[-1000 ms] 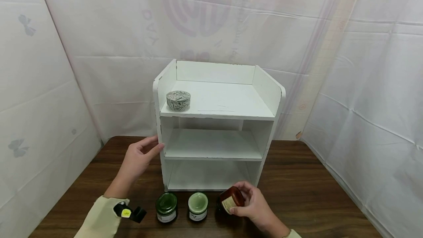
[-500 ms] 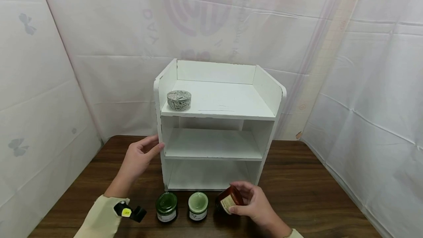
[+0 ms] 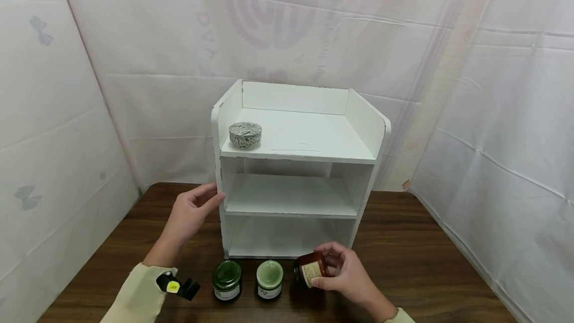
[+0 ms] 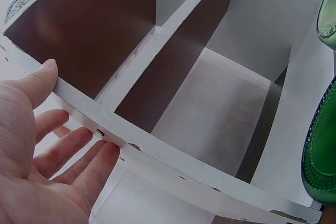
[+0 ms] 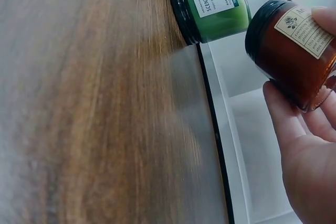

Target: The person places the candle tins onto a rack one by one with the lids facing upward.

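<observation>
My right hand holds an amber glass candle jar with a cream label, in front of the shelf's bottom right. In the right wrist view, thumb and fingers grip the amber jar at one end; its dark end is tilted and raised off the table. My left hand touches the left side of the white shelf unit. The left wrist view shows its thumb at the panel's front edge, the relaxed fingers on the outer face.
A dark green jar and a light green jar stand in a row on the wooden table; one label reads "scented candle". A round leaf-patterned tin sits at the top shelf's left. White cloth hangs around the table.
The right hand has turned the amber jar a little, so its label faces forward more. The left hand stays at the shelf's side. The head view has shifted slightly.
</observation>
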Available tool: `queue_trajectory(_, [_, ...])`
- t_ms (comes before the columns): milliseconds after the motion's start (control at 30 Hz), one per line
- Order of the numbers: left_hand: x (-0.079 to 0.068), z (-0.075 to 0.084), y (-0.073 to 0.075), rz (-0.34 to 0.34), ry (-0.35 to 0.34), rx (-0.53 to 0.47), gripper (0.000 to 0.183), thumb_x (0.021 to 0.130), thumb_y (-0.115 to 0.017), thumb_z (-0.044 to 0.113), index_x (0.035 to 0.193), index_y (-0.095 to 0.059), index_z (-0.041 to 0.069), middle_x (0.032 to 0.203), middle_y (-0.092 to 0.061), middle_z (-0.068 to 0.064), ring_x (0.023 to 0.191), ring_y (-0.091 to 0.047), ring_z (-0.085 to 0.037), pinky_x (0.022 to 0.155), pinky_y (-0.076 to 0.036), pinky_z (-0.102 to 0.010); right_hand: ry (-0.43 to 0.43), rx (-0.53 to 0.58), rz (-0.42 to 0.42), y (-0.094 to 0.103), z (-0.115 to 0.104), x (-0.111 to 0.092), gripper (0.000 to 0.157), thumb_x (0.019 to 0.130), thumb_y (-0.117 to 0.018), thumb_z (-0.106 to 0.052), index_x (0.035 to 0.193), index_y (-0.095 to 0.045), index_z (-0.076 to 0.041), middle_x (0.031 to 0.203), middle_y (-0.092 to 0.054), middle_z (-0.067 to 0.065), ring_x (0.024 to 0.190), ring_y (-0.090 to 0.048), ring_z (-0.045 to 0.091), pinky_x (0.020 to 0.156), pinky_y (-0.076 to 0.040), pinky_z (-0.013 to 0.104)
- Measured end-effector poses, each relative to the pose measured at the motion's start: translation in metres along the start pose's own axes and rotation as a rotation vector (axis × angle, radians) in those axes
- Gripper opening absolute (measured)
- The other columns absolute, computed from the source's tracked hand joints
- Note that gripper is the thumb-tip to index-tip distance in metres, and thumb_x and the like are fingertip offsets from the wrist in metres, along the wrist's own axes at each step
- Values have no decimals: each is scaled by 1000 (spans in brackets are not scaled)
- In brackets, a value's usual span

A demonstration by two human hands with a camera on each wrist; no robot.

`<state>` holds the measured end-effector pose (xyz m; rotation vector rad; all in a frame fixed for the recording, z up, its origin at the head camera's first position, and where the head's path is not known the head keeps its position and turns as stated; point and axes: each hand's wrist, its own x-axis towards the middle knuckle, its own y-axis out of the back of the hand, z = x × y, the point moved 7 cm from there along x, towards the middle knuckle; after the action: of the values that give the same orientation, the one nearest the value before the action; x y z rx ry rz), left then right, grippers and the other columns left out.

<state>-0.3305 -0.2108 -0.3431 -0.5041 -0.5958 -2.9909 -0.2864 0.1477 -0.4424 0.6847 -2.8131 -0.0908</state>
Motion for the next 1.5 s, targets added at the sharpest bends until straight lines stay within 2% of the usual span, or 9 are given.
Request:
queue_trajectory(367, [1,-2,0,8,-14,2,54,99,-69,40,144,-60,11,141,-64,-13,110,-57,11,88,-49,-12,57,95,-44,-5,1,2,53,81,-81,4,117,-44,15,117,-63,7,103,-71,16,76,-62,35])
queue_trajectory(567, [1,-2,-1,7,-22,-7,53,99,-69,39,144,-60,11,141,-64,-13,110,-57,12,88,-49,-12,44,107,-30,-5,4,2,54,79,-82,3,115,-43,15,116,-63,6,103,-71,16,76,-62,35])
queue_trajectory(733, [1,-2,0,10,-17,-6,54,99,-69,39,144,-60,11,142,-64,-13,110,-56,12,88,-49,-11,48,116,-41,-4,4,3,67,82,-81,1,131,-39,19,125,-64,15,108,-70,16,81,-61,32])
queue_trajectory(833, [1,-3,0,12,-12,-6,54,99,-69,39,145,-60,11,142,-63,-13,110,-56,12,88,-49,-11,39,90,-55,-3,5,3,68,84,-80,-1,137,-42,19,128,-66,13,106,-70,14,83,-60,29])
queue_trajectory(1000, [1,-4,0,11,-10,-9,54,99,-69,39,145,-60,11,142,-63,-13,110,-56,12,88,-49,-12,-7,20,-46,-3,6,2,54,86,-81,-5,129,-56,16,116,-71,1,94,-71,11,80,-60,26])
queue_trajectory(1100, [1,-4,-1,10,-9,-15,54,99,-69,39,145,-59,11,142,-63,-13,110,-57,12,88,-50,-12,-14,6,-47,-2,6,1,53,86,-80,-6,129,-56,15,116,-71,3,94,-71,11,80,-59,26])
queue_trajectory(1267, [1,-4,-2,11,-13,-31,55,99,-69,39,145,-59,11,142,-63,-13,109,-58,11,88,-50,-12,-18,-29,-49,-1,5,0,51,87,-78,-8,129,-58,13,114,-73,-2,91,-70,10,79,-59,26])
queue_trajectory(1500, [1,-5,-2,7,1,-41,56,99,-69,40,146,-59,12,143,-62,-12,112,-57,10,88,-50,-13,-41,-7,-28,-1,4,1,52,86,-80,-7,127,-57,16,111,-73,-1,91,-70,11,79,-59,26])
